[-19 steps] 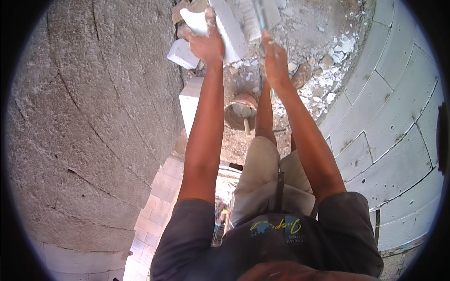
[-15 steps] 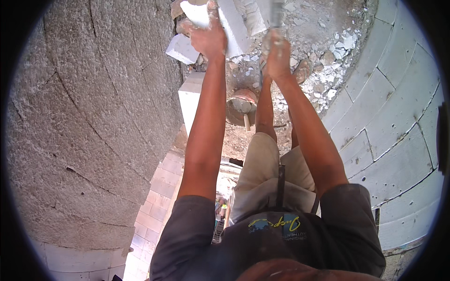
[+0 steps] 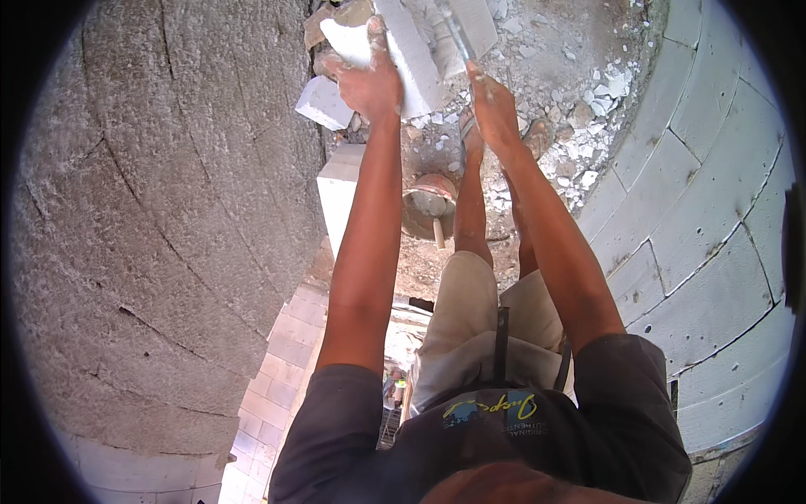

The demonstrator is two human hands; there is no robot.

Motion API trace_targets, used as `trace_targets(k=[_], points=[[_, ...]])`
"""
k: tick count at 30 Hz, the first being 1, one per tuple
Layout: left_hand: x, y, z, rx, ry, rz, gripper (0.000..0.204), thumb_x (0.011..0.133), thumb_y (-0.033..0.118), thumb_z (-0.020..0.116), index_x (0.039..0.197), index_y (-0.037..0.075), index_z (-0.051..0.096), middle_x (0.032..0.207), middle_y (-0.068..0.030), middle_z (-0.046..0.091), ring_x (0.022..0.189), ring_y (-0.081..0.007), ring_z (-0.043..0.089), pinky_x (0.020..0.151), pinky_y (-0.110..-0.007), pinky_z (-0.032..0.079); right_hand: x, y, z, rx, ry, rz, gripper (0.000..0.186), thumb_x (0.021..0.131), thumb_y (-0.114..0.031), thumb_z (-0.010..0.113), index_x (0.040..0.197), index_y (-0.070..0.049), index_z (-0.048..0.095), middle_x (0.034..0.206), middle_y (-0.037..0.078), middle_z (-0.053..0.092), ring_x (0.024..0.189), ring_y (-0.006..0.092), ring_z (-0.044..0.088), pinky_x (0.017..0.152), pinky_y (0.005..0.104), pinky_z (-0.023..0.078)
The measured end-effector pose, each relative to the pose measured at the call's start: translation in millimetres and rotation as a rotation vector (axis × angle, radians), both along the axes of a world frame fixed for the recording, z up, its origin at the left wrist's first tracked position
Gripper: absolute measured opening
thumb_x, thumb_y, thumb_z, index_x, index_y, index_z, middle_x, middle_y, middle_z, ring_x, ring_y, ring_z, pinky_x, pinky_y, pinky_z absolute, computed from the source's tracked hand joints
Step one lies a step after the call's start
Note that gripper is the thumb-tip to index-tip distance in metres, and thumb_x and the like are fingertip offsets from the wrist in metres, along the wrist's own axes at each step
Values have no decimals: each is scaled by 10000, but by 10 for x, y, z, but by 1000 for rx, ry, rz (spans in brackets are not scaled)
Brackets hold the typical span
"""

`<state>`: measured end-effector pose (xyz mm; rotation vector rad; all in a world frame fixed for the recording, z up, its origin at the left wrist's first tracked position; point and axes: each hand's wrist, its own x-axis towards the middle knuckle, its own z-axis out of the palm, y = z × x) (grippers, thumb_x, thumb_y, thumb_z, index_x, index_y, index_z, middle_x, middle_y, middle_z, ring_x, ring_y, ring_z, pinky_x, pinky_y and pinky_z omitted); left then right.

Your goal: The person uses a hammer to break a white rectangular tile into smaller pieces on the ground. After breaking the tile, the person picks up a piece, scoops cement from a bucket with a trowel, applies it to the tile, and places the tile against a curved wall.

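One rough grey wall (image 3: 168,210) stood at left; one white block (image 3: 411,71) was near its edge, grasped at the near end by the left hand (image 3: 369,86); one bucket (image 3: 437,181) sat apart; one right hand (image 3: 494,107) was clenched round one slim metal tool (image 3: 456,32), just right of the block.

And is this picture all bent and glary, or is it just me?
Head view: black corners, and joints in the pale block wall on the right curve with the fisheye lens; head view: the white block at the left hand looks nearly washed out beside the thumb; head view: the reddish shape at the lower edge looks soft.
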<state>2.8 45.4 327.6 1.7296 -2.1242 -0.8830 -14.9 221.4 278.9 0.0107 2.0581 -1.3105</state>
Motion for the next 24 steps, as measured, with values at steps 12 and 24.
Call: trace_targets(k=[12, 24], points=[[-35, 63, -55, -24, -156, 20, 1173, 829, 811, 637, 1429, -163, 380, 1208, -367, 651, 1152, -464, 655, 1022, -488, 490, 9, 13, -84, -231, 291, -154, 468, 1067, -410, 538, 1100, 21, 718, 773, 194, 670, 719, 281, 640, 708, 402, 501], [-72, 119, 46, -10, -22, 43, 1059, 868, 776, 632, 1398, -117, 425, 1248, -339, 625, 1201, -446, 620, 1038, -487, 471, -410, 523, 516, -450, -323, -347, 581, 1043, -621, 451, 768, -126, 579, 615, -2, 516, 467, 114, 444, 426, 319, 362]])
